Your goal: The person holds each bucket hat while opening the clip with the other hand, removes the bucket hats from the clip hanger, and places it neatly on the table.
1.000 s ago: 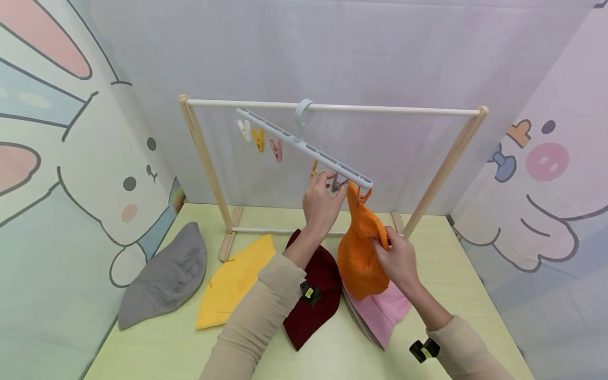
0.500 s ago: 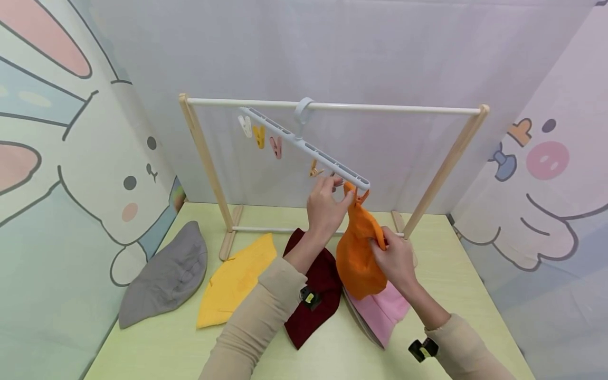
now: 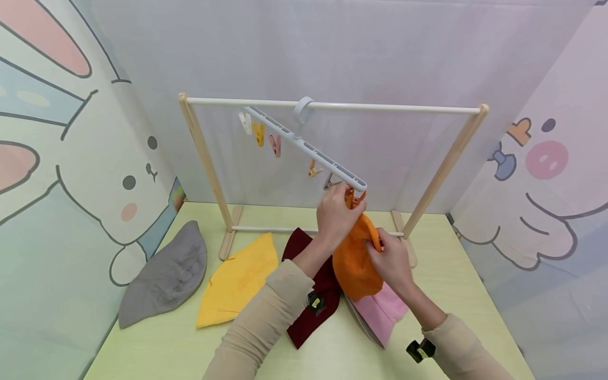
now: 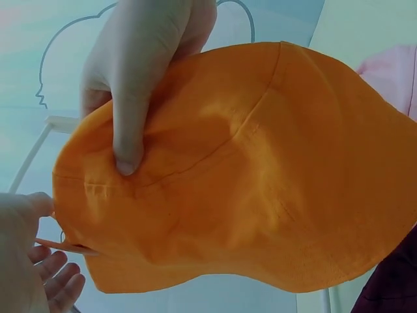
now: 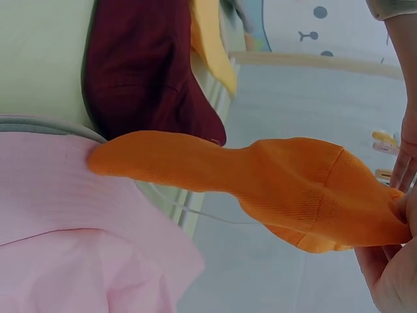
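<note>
An orange bucket hat (image 3: 356,264) hangs below the near end of the pale blue hanger (image 3: 328,158), beside an orange clothespin (image 3: 359,197). My left hand (image 3: 334,214) pinches that clothespin between thumb and fingers. My right hand (image 3: 391,258) grips the hat by its side, thumb on the outside of the cloth, as the left wrist view shows. Whether the clothespin bites the cloth is hard to tell behind my left fingers. A grey clothespin (image 3: 329,182) hangs just beyond the left hand. White (image 3: 245,123), yellow (image 3: 258,134), pink (image 3: 275,145) and pale orange (image 3: 313,169) clothespins hang farther along.
The hanger hooks over the white bar (image 3: 404,108) of a wooden-legged rack. Grey (image 3: 166,279), yellow (image 3: 237,282), dark red (image 3: 304,327) and pink (image 3: 380,314) bucket hats lie on the pale green table (image 3: 451,295). Cartoon-printed cloth walls stand around it.
My left hand has moved right, off the grey clothespin and onto the orange one. The hanger's near end and the orange hat have shifted slightly left; my right hand keeps its grip.
</note>
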A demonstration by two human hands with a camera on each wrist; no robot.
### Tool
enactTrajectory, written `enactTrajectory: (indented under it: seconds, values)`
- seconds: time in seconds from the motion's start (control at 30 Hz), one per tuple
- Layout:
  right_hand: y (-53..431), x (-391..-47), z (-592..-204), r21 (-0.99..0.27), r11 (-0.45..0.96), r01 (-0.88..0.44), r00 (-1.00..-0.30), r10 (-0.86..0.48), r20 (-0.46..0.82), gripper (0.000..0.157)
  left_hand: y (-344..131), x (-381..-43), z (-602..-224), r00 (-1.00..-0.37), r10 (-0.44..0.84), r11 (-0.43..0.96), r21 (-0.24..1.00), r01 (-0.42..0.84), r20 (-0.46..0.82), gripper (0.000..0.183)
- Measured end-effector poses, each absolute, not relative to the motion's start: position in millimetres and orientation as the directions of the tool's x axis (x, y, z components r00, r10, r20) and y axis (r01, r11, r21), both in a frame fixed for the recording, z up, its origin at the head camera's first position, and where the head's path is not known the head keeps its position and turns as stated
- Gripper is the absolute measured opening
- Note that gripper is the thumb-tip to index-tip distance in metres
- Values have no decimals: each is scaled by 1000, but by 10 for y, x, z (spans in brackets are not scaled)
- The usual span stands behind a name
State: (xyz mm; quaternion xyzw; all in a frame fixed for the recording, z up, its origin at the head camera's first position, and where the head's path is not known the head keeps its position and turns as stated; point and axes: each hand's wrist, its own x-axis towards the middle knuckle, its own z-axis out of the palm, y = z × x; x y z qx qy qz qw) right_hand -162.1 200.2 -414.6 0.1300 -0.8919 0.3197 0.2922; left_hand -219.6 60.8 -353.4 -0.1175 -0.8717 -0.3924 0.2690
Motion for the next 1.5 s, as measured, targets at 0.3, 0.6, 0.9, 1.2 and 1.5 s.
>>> enactTrajectory:
  seconds: [0.3,0.6,0.9,1.2,1.5]
  values:
    - [1948,-1597,-4134,-525,741,-419,-823,-65,564,13,649,-2201,-3567,-821,-44,683,617,391,569,32]
    - [1901,-1572,-4143,-511,741,-436,-816,-85,572,14,659,-2211,-3608,-799,-78,685,615,391,596,31]
    - [1885,-1588,-4166,-493,744,-451,-794,-82,602,16,642,-2222,-3621,-790,-83,684,611,399,608,28]
    - [1903,-1606,-4181,-486,750,-449,-792,-81,605,15,631,-2247,-3632,-753,-63,695,570,438,655,22]
    - [1924,-1594,-4165,-483,752,-448,-788,-77,611,15,602,-2261,-3608,-734,-42,695,548,466,677,18]
